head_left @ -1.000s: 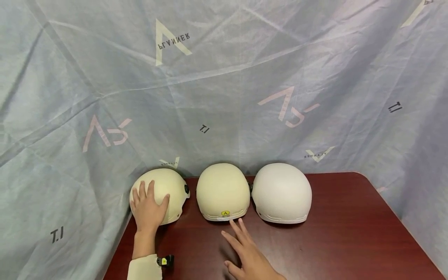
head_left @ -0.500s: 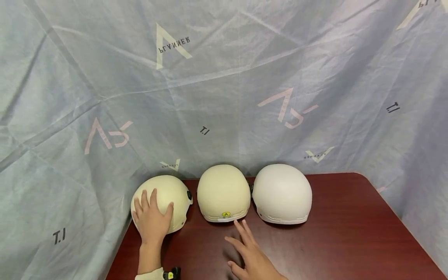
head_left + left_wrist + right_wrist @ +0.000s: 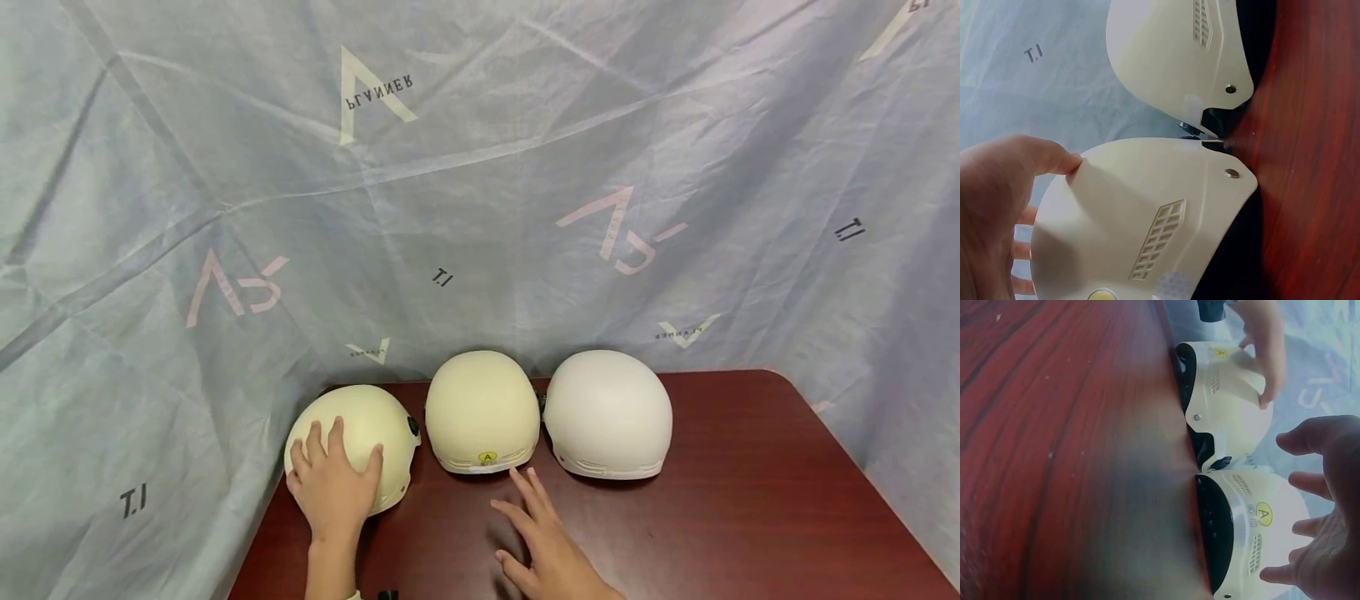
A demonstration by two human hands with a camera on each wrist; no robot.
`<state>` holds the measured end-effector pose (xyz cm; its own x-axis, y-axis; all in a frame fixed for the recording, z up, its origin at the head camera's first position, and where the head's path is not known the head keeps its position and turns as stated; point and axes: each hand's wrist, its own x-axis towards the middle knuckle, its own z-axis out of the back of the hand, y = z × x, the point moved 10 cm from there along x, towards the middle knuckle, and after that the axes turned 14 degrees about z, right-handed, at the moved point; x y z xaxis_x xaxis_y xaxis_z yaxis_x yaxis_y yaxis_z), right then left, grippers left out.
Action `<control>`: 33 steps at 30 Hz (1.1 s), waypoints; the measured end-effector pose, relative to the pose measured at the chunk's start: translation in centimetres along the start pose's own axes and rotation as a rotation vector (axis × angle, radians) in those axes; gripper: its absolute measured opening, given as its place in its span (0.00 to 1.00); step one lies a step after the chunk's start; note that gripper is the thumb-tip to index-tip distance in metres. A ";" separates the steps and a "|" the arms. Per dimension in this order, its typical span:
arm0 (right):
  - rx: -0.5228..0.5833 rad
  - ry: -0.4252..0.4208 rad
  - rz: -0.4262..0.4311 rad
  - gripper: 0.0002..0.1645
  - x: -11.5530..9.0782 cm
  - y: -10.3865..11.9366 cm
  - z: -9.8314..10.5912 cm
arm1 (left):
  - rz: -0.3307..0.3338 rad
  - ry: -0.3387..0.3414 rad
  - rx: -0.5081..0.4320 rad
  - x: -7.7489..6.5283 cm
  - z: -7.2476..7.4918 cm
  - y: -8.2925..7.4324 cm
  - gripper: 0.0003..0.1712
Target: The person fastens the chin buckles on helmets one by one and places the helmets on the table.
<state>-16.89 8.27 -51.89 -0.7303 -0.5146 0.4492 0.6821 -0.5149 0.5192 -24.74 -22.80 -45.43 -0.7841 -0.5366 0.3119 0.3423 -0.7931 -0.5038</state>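
Three rounded helmets line the back of the table. My left hand point(image 3: 333, 487) grips the dome of the left cream helmet point(image 3: 371, 417), fingers spread across it and thumb on its right side. In the left wrist view the thumb presses the shell of that helmet point(image 3: 1110, 194) above a vent grille, and the other fingers are partly hidden behind the dome. My right hand point(image 3: 551, 542) hovers with loosely spread fingers in front of the middle cream helmet point(image 3: 482, 400), which bears a yellow "A" sticker. Nothing is in this hand point(image 3: 1329, 512).
A white helmet point(image 3: 607, 408) stands just right of the middle one. The dark red table point(image 3: 735, 500) has a rounded back right corner. Grey printed cloth point(image 3: 480, 208) hangs behind the table and along its sides.
My left hand has drawn the left helmet toward me and slightly right, turning it a little. My right hand has shifted slightly right; the other two helmets stay put.
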 end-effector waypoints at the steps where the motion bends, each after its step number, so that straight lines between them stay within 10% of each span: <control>1: -0.001 0.004 -0.001 0.36 0.0 0.0 0.0 | 0.001 -0.008 -0.001 -0.3 0.2 0.0 0.47; 13: 0.003 0.030 -0.011 0.32 0.0 -0.4 0.1 | 0.005 -0.052 0.062 -2.0 1.7 -0.2 0.59; 21: -0.031 0.021 0.006 0.33 0.0 -0.3 0.1 | -0.010 -0.055 -0.069 -2.6 3.5 -0.1 0.40; 27: -0.034 0.004 0.026 0.32 0.3 -0.2 0.6 | 0.046 0.079 -0.210 -2.2 3.6 1.1 0.29; 33: -0.020 0.009 0.026 0.30 0.5 -0.3 0.8 | 0.046 0.221 -0.160 -2.6 3.5 1.1 0.28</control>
<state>-17.42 8.74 -51.21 -0.7118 -0.5344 0.4557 0.7017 -0.5144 0.4929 -20.53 -23.31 -44.02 -0.8696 -0.4812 0.1110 0.3079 -0.7041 -0.6399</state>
